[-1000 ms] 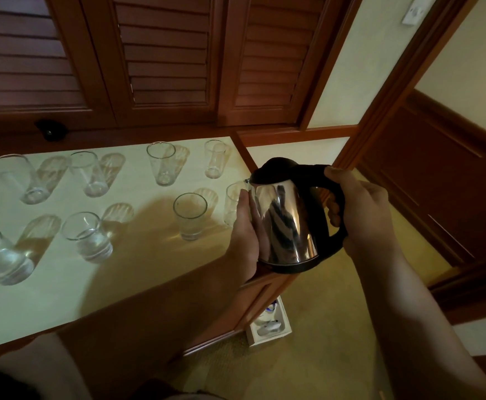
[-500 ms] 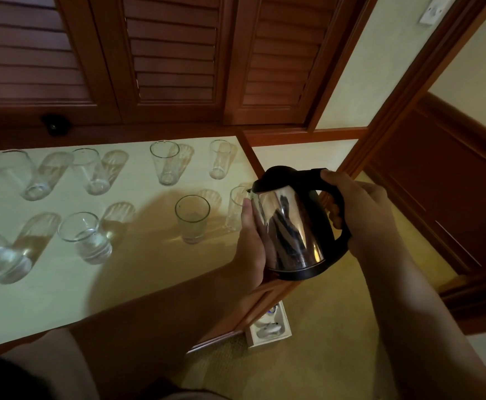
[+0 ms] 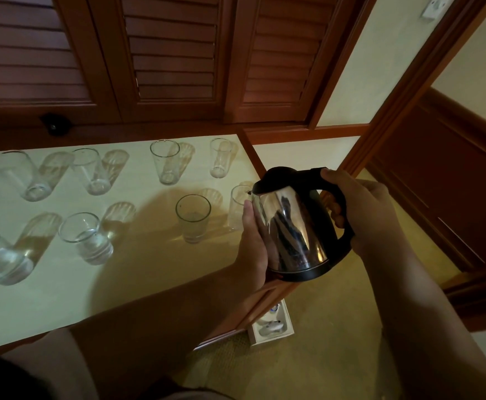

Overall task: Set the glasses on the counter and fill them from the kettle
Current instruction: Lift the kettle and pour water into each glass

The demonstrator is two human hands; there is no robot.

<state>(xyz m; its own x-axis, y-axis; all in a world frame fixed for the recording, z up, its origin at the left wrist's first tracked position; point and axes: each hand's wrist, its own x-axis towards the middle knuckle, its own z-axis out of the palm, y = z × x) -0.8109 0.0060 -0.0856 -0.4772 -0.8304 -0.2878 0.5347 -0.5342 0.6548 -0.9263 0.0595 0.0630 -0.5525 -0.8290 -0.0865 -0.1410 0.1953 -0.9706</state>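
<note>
A shiny steel kettle [image 3: 293, 226] with a black lid and handle hangs upright in the air just past the right end of the pale counter [image 3: 137, 272]. My right hand [image 3: 363, 215] grips its black handle. My left hand [image 3: 253, 243] lies flat against its left side. Several clear glasses stand on the counter in two rows. The two front left glasses [image 3: 88, 241] hold water. A glass [image 3: 193, 217] left of the kettle has a little water, and the kettle's spout partly hides another glass [image 3: 237, 206].
Dark wooden louvred doors [image 3: 172, 53] rise behind the counter. A wooden door frame [image 3: 403, 90] stands at the right. On the carpet under the counter's corner lies a white power strip [image 3: 270, 327]. A small dark knob [image 3: 54, 125] sits at the back left.
The kettle has drifted slightly down and right in both hands and stays upright. The glasses have not moved.
</note>
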